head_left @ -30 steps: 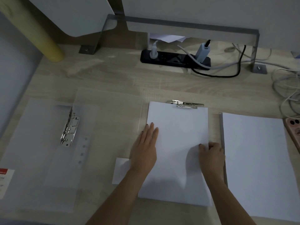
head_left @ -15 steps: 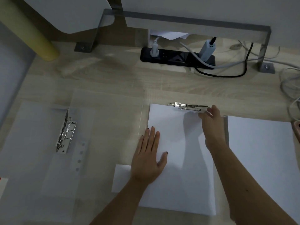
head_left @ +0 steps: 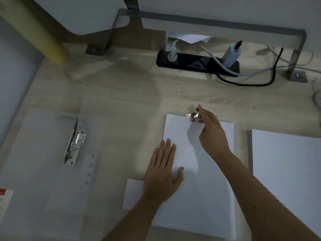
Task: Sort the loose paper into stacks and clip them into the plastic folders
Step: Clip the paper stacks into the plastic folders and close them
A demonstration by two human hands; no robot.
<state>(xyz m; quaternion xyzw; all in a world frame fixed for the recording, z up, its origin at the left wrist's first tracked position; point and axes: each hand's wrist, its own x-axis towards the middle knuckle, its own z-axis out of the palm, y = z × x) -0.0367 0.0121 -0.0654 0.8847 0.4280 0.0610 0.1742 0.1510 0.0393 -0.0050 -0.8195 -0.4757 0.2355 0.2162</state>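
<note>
A stack of white paper (head_left: 206, 193) lies in a clear plastic folder (head_left: 132, 119) at the middle of the desk. My left hand (head_left: 163, 173) presses flat on the stack's left side, fingers straight. My right hand (head_left: 212, 134) reaches to the metal clip (head_left: 193, 117) at the stack's top edge, fingers on it; the clip's right part is hidden under the hand. A thicker paper stack (head_left: 288, 171) lies to the right. A second clear folder (head_left: 43, 171) lies open at the left with its metal clip (head_left: 75, 141) raised.
A black power strip (head_left: 196, 62) with plugs and cables sits at the back under a grey metal bracket (head_left: 297, 54). A yellow tube (head_left: 43, 35) leans at the back left. A red-and-white label (head_left: 5, 197) lies at the left edge. Grey cables run off at the right.
My right hand has moved from the stack's lower right edge up to the clip at its top, and the clip's lever now stands raised. My left hand has stayed flat on the paper.
</note>
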